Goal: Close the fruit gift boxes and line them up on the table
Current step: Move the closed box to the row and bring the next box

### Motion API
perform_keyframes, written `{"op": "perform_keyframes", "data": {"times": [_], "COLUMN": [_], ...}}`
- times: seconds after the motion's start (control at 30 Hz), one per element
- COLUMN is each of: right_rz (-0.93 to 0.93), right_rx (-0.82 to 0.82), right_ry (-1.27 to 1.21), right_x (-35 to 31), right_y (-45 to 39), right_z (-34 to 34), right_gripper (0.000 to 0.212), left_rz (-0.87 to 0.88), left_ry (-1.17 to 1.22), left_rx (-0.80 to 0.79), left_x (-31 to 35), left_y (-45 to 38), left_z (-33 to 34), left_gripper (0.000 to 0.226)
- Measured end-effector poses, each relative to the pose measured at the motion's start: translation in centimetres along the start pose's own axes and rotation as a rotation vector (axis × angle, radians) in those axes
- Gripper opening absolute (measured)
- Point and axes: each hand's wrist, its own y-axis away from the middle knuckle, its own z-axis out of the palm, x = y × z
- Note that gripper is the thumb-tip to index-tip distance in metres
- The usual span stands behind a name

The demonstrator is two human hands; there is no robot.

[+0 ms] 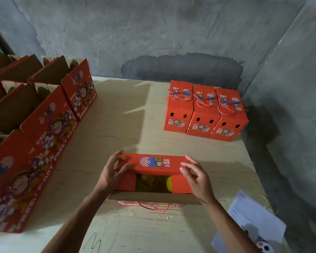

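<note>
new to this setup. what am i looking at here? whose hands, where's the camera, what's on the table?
There is no robot here: a person works with bare hands, and the single picture comes from a wide-angle camera on their head, looking forward and down.

The left hand and right hand hold the two ends of the far top flap of an orange fruit gift box on the wooden table. The box is still partly open; something yellow shows inside, and a red cord handle hangs on its near side.

At the far right stand three closed boxes side by side. Along the left stand open boxes. Some white paper sheets lie at the near right.
</note>
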Motion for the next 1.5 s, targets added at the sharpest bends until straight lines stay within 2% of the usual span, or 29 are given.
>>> {"op": "perform_keyframes", "data": {"times": [0.1, 0.17, 0.23, 0.33, 0.53, 0.73, 0.93, 1.07, 1.17, 1.37, 1.5], "right_rz": [0.284, 0.363, 0.374, 0.425, 0.468, 0.395, 0.412, 0.455, 0.466, 0.439, 0.437], "right_rx": [-0.011, -0.061, -0.091, -0.034, -0.058, -0.114, -0.158, -0.214, -0.227, -0.252, -0.242], "right_ry": [-0.274, -0.355, -0.36, -0.4, -0.463, -0.374, -0.367, -0.377, -0.372, -0.291, -0.293], "right_x": [-0.3, -0.3, -0.3, -0.5, 0.2, 0.2, -0.2, -0.3, -0.4, 0.0, 0.1], "right_y": [0.6, 0.6, 0.3, 0.2, -0.1, 0.0, 0.0, 0.0, 0.0, 0.1, 0.1], "right_z": [0.2, 0.4, 0.7, 0.9, 0.7, 0.6, 0.2, 0.0, 0.2, 0.4, 0.4], "right_gripper": [0.057, 0.051, 0.042, 0.042, 0.029, 0.022, 0.033, 0.037, 0.04, 0.038, 0.033], "left_rz": [-0.085, -0.152, -0.192, -0.211, -0.266, -0.267, -0.291, -0.283, -0.303, -0.317, -0.349], "left_ry": [0.109, 0.159, 0.189, 0.218, 0.268, 0.273, 0.271, 0.276, 0.31, 0.323, 0.338], "left_rx": [-0.055, -0.081, -0.106, -0.12, -0.158, -0.196, -0.194, -0.301, -0.276, -0.254, -0.24], "left_x": [-0.2, -0.3, -0.5, -1.1, -2.5, -3.0, -1.8, -0.5, -0.2, -0.7, -0.2], "left_y": [0.3, 0.3, 0.0, -0.3, -1.0, -1.3, -1.1, -0.7, -0.5, -0.5, -0.3], "left_z": [0.2, 0.4, 0.4, 0.3, 0.2, -0.1, 0.0, 0.4, 0.6, 0.6, 0.6], "left_gripper": [0.055, 0.065, 0.048, 0.05, 0.056, 0.052, 0.054, 0.049, 0.049, 0.038, 0.046]}}
